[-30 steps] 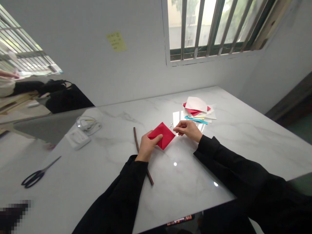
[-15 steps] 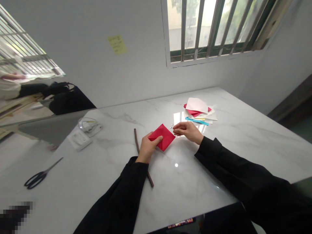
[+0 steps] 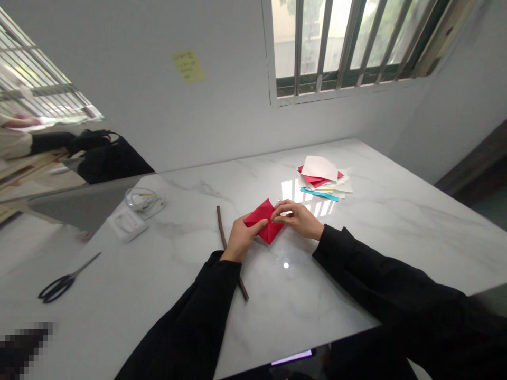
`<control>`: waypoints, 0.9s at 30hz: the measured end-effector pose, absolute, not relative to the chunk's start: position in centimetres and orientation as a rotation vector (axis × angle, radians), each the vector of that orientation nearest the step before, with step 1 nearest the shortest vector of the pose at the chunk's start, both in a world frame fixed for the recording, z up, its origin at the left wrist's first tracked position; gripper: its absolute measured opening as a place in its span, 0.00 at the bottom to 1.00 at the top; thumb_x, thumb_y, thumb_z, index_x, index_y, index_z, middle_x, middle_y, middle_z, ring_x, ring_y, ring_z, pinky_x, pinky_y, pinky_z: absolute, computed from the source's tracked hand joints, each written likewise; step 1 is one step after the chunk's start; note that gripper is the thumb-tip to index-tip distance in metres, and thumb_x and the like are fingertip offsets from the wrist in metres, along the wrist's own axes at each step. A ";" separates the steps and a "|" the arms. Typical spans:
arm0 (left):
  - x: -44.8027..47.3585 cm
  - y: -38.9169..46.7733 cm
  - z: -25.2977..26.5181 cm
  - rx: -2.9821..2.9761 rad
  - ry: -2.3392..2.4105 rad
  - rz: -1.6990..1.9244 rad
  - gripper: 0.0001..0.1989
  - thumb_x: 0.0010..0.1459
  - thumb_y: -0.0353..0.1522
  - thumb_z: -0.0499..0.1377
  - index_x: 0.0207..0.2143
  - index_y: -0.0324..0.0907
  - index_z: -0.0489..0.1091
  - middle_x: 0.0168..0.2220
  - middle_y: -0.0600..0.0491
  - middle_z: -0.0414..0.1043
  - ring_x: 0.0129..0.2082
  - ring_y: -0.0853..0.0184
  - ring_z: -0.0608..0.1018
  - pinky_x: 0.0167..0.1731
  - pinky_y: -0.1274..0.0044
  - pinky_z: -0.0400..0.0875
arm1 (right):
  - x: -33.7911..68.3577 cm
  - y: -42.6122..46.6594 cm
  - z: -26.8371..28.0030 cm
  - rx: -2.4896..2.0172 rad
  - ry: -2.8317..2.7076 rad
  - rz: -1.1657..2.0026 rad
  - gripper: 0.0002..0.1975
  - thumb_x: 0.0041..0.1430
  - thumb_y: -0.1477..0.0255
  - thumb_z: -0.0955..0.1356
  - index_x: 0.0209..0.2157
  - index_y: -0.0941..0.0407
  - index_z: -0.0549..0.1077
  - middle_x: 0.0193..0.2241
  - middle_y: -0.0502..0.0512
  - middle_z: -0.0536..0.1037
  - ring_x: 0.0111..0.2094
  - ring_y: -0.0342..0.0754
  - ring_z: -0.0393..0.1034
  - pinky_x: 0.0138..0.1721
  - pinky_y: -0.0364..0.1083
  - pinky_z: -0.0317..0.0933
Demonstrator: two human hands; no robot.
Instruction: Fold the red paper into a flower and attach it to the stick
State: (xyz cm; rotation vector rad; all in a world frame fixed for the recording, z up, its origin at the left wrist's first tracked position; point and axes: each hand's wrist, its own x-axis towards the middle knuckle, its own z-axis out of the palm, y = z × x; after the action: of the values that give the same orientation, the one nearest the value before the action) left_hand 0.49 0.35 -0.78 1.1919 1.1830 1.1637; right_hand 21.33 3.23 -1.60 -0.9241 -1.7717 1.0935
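Near the middle of the table, a red folded paper [image 3: 260, 212] with flaps meeting in creases like a small envelope is held up off the surface. My left hand [image 3: 242, 235] grips its left side, thumb pressed on the front. Over the paper's right part, the fingertips of my right hand [image 3: 299, 217] are pinched together; whatever is between them is too small or hidden to make out. A tiny shiny bit [image 3: 279, 200] lies on the table just behind my right fingers. Under my left wrist passes a thin brown stick [image 3: 220, 221].
A pile of coloured and white papers [image 3: 320, 170] lies at the back right. Black-handled scissors [image 3: 63, 285] rest at the left, with a white case [image 3: 127, 222] and a coiled cable [image 3: 142, 200] beyond. Along the front edge is a dark device [image 3: 291, 359]. A wall stands behind.
My right hand has moved left from beside the shiny bits to the red paper, its fingertips now over the paper's right part. The left hand keeps its grip, the paper slightly turned.
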 end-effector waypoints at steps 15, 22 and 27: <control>0.6 0.4 -1.1 1.136 1.081 1.123 0.25 0.47 0.43 0.77 0.45 0.38 0.83 0.41 0.46 0.85 0.37 0.60 0.83 0.42 0.72 0.75 | 21.2 3.4 -2.6 -0.937 -1.763 1.117 0.08 0.61 0.64 0.76 0.37 0.53 0.85 0.50 0.61 0.76 0.57 0.56 0.72 0.45 0.48 0.74; 0.7 0.4 -1.2 1.139 1.064 1.121 0.24 0.48 0.42 0.77 0.45 0.38 0.83 0.41 0.45 0.85 0.38 0.60 0.83 0.43 0.71 0.75 | 21.3 3.4 -2.4 -0.923 -1.782 1.112 0.08 0.61 0.64 0.76 0.36 0.53 0.85 0.50 0.60 0.75 0.55 0.55 0.72 0.44 0.48 0.73; 0.6 0.4 -1.0 1.121 1.063 1.111 0.24 0.47 0.43 0.77 0.42 0.38 0.82 0.38 0.47 0.84 0.36 0.61 0.82 0.42 0.71 0.75 | 21.3 3.3 -2.3 -0.952 -1.791 1.086 0.08 0.60 0.63 0.76 0.36 0.53 0.85 0.48 0.60 0.77 0.53 0.56 0.73 0.42 0.48 0.74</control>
State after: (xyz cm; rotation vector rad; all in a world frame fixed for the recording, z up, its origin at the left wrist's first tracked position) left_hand 0.62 0.38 -1.00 1.1215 1.0631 1.1114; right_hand 21.26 3.28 -2.28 -0.9516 -1.7907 1.0860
